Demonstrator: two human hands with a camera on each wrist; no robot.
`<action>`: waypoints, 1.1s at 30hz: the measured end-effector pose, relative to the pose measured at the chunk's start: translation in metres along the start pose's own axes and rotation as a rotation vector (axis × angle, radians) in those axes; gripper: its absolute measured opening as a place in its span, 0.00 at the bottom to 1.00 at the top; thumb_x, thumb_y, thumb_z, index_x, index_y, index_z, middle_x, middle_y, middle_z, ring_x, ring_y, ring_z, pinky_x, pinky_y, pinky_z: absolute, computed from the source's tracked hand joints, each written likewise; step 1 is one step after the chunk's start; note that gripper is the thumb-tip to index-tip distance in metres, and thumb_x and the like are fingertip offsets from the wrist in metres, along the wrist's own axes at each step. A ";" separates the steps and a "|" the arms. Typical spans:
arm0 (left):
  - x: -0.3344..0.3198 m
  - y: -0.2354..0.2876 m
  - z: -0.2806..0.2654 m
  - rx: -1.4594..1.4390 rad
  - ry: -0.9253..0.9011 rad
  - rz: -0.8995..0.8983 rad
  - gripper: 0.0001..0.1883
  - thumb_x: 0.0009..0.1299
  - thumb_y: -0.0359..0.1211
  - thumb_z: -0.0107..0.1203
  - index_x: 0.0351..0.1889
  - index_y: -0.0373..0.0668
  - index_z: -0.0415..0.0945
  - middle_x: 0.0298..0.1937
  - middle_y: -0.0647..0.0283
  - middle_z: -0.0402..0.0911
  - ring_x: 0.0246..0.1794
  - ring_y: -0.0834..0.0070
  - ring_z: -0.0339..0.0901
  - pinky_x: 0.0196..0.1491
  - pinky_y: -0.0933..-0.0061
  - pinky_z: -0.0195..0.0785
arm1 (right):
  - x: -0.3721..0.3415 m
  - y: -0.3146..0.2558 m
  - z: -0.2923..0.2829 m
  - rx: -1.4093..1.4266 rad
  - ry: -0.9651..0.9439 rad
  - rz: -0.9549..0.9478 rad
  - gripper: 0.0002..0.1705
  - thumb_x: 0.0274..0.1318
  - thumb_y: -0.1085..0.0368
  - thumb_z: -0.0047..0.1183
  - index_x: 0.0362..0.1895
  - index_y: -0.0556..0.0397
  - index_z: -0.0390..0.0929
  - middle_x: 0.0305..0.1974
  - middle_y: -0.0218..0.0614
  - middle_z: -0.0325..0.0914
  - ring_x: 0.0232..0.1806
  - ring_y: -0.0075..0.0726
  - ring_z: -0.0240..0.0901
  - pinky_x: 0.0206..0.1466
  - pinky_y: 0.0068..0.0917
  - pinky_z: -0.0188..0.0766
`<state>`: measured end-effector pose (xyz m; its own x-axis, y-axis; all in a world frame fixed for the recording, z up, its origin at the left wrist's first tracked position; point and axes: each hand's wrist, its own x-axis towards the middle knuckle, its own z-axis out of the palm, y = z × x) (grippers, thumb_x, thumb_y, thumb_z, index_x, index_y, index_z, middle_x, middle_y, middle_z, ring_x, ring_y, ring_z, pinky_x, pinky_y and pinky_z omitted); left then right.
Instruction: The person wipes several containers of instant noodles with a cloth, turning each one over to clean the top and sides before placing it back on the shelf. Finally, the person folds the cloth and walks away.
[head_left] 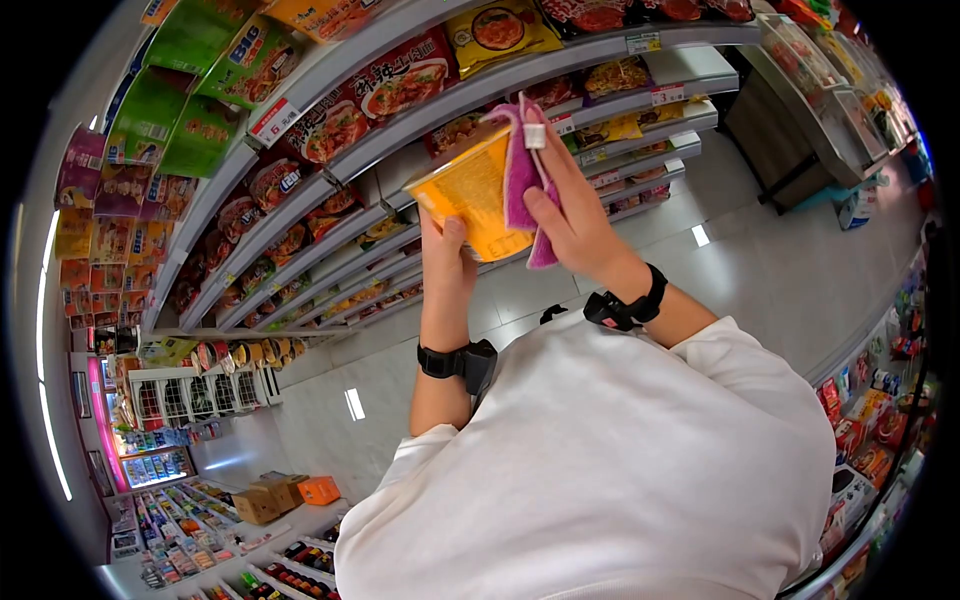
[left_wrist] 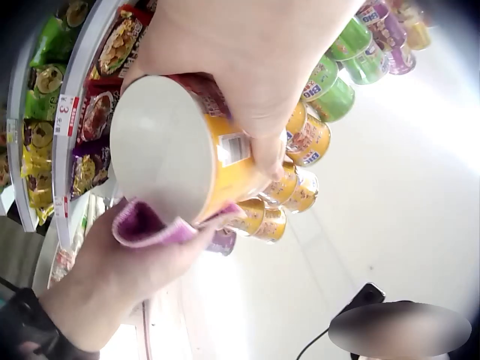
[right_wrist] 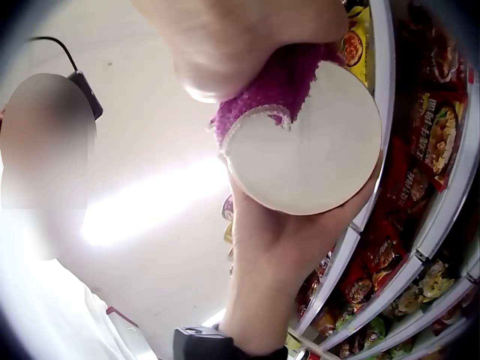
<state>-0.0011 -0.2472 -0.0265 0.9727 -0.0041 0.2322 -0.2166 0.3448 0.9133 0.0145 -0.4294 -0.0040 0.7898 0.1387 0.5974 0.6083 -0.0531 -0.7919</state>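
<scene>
My left hand (head_left: 447, 250) grips a yellow instant noodle tub (head_left: 465, 190) from its side, thumb lying along the printed wall. The tub is held tilted in front of the shelves, and its pale round end (left_wrist: 161, 146) faces the left wrist camera. On the other side, my right hand (head_left: 575, 215) holds a folded purple cloth (head_left: 520, 175) against the tub's wall. The cloth (right_wrist: 274, 86) wraps over the tub's edge in the right wrist view. Part of the right fingers lies behind the cloth in the head view.
Tiered shelves (head_left: 390, 110) with packs of instant noodles run close in front of me. Green noodle tubs (head_left: 175, 110) are stacked at the upper left. A glass-topped counter (head_left: 820, 100) stands to the right, and cardboard boxes (head_left: 265, 497) sit on the floor at lower left.
</scene>
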 end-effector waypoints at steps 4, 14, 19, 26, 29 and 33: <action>-0.003 -0.001 -0.004 -0.215 0.002 -0.195 0.46 0.65 0.64 0.55 0.71 0.44 0.58 0.67 0.59 0.69 0.66 0.65 0.70 0.65 0.61 0.67 | 0.000 -0.011 -0.003 -0.197 -0.050 -0.169 0.35 0.66 0.55 0.44 0.74 0.51 0.57 0.76 0.54 0.43 0.76 0.63 0.45 0.75 0.45 0.45; 0.006 -0.038 -0.029 -0.802 -0.081 -0.297 0.47 0.62 0.69 0.53 0.70 0.47 0.61 0.69 0.56 0.67 0.65 0.58 0.70 0.65 0.51 0.68 | -0.016 -0.001 0.009 0.669 0.044 0.395 0.36 0.73 0.60 0.37 0.77 0.56 0.41 0.75 0.39 0.48 0.75 0.30 0.47 0.75 0.27 0.43; 0.018 -0.002 0.000 -0.154 0.039 -0.182 0.44 0.67 0.64 0.51 0.69 0.40 0.60 0.69 0.59 0.66 0.66 0.63 0.69 0.66 0.60 0.65 | -0.003 0.015 -0.004 0.090 0.068 0.086 0.34 0.68 0.64 0.42 0.75 0.53 0.51 0.76 0.51 0.45 0.77 0.48 0.47 0.75 0.35 0.46; 0.007 -0.015 -0.008 -0.238 -0.038 -0.206 0.45 0.63 0.63 0.58 0.69 0.43 0.60 0.67 0.58 0.69 0.65 0.63 0.71 0.64 0.58 0.68 | 0.000 0.003 -0.004 -0.084 -0.036 -0.086 0.34 0.64 0.58 0.45 0.74 0.48 0.59 0.76 0.47 0.46 0.76 0.57 0.46 0.75 0.43 0.47; 0.006 -0.026 -0.018 -0.358 -0.017 -0.277 0.47 0.62 0.65 0.58 0.70 0.44 0.60 0.68 0.57 0.69 0.65 0.61 0.71 0.64 0.55 0.70 | -0.002 0.003 -0.006 0.105 -0.001 -0.025 0.32 0.66 0.57 0.43 0.73 0.48 0.60 0.76 0.47 0.47 0.76 0.54 0.46 0.75 0.42 0.46; 0.007 -0.021 -0.012 -0.540 -0.115 -0.224 0.45 0.67 0.69 0.43 0.73 0.48 0.56 0.73 0.56 0.62 0.70 0.61 0.64 0.69 0.52 0.64 | -0.007 0.007 -0.008 0.152 0.005 -0.031 0.32 0.68 0.59 0.42 0.73 0.51 0.58 0.76 0.47 0.48 0.77 0.50 0.47 0.76 0.40 0.43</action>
<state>0.0111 -0.2429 -0.0482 0.9678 -0.2237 0.1156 0.0959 0.7520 0.6521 0.0137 -0.4381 -0.0123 0.7714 0.1326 0.6224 0.6141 0.1014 -0.7827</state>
